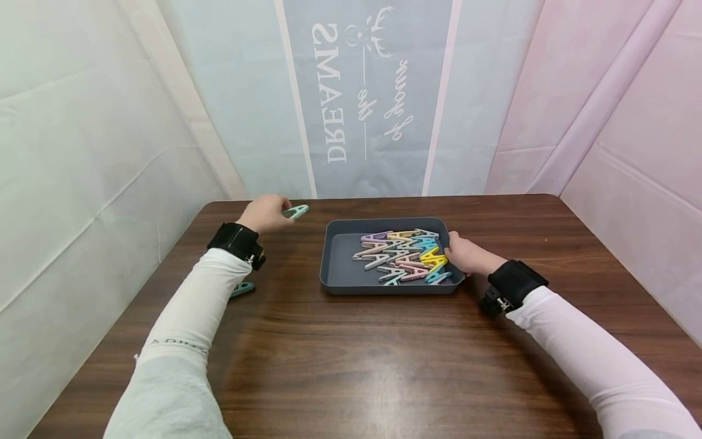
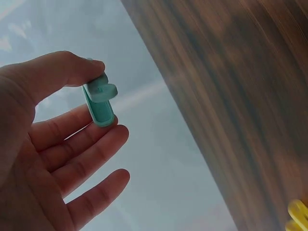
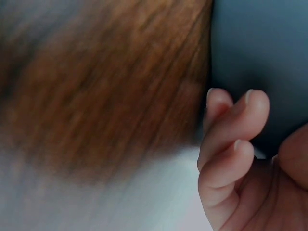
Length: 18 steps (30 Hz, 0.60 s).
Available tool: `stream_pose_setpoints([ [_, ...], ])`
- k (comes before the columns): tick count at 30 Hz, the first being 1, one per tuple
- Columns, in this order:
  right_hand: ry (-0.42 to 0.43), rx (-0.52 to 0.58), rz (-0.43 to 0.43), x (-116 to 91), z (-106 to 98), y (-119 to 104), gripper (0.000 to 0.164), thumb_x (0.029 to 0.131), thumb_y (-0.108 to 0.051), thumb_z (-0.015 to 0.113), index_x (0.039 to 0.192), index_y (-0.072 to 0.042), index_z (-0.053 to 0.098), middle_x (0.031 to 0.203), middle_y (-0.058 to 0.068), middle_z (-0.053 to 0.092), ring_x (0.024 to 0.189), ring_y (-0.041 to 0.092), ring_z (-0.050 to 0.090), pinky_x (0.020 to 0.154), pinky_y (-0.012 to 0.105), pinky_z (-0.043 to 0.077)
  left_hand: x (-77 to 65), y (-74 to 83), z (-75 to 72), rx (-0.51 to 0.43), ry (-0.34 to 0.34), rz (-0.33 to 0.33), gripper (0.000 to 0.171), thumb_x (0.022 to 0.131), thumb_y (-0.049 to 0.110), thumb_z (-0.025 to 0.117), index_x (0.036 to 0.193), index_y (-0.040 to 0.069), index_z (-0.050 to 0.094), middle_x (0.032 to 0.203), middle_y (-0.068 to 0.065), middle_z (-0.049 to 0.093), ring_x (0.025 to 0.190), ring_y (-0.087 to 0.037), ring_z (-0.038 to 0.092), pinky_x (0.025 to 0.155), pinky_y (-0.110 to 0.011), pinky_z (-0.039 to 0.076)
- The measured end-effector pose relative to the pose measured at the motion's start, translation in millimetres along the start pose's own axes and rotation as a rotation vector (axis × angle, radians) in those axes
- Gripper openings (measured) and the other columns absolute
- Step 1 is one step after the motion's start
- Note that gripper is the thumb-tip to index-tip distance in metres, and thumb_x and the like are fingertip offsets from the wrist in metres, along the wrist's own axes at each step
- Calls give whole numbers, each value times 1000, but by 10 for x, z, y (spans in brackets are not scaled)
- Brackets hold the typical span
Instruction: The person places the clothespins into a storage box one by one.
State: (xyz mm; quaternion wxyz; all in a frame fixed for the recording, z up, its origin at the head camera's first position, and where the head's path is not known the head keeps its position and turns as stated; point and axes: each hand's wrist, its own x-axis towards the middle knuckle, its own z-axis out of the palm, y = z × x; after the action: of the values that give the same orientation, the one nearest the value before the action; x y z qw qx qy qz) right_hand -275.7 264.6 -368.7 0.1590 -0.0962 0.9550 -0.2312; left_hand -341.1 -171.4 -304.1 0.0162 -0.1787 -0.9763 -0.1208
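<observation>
Between thumb and fingers, my left hand (image 1: 266, 213) pinches a mint-green clothespin (image 1: 297, 211) above the table's far left part. The left wrist view shows this clothespin (image 2: 100, 103) under the thumb, with the other fingers spread below. My right hand (image 1: 468, 253) grips the right end of a grey tray (image 1: 341, 262). In the right wrist view, curled fingers (image 3: 228, 161) lie against the tray's wall (image 3: 260, 43). Clothespins (image 1: 406, 256) in purple, pink, grey, blue and yellow lie piled in the tray's middle and right. Another green clothespin (image 1: 242, 289) lies on the table, partly hidden by my left forearm.
The brown wooden table (image 1: 351, 353) reaches back to a printed curtain (image 1: 367, 91). White fabric walls (image 1: 93, 140) stand along both sides. A yellow clothespin (image 2: 299, 214) shows at the corner of the left wrist view.
</observation>
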Motion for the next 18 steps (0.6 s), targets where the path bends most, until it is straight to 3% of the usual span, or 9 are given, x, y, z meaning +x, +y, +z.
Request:
stream_pose_setpoints([
  [6, -5, 3, 10, 5, -3, -3, 52, 104, -10, 37, 137, 21, 11, 76, 16, 47, 49, 19, 48, 48, 31, 44, 86, 418, 74, 28, 0, 152, 21, 88, 20, 71, 101, 4, 70, 84, -6, 65, 71, -22, 54, 66, -36, 44],
  [13, 0, -11, 5, 18, -7, 26, 52, 104, -10, 37, 137, 21, 11, 74, 16, 48, 48, 20, 48, 47, 31, 44, 194, 871, 221, 150, -71, 254, 18, 87, 20, 72, 98, 6, 73, 85, -2, 66, 70, -16, 52, 65, -33, 44],
  [15, -1, -9, 4, 24, -1, 27, 53, 103, -10, 37, 137, 22, 11, 75, 16, 48, 48, 20, 49, 47, 31, 44, 221, 947, 273, 180, -84, 277, 11, 87, 18, 71, 84, 8, 69, 73, 1, 57, 65, -15, 45, 61, -31, 39],
  [18, -4, -5, 4, 34, 0, 24, 52, 103, -10, 37, 136, 21, 11, 77, 18, 49, 48, 19, 49, 47, 31, 45, 230, 1030, 343, 235, -96, 281, 18, 87, 13, 67, 73, 10, 57, 66, 2, 44, 62, -14, 39, 58, -30, 34],
])
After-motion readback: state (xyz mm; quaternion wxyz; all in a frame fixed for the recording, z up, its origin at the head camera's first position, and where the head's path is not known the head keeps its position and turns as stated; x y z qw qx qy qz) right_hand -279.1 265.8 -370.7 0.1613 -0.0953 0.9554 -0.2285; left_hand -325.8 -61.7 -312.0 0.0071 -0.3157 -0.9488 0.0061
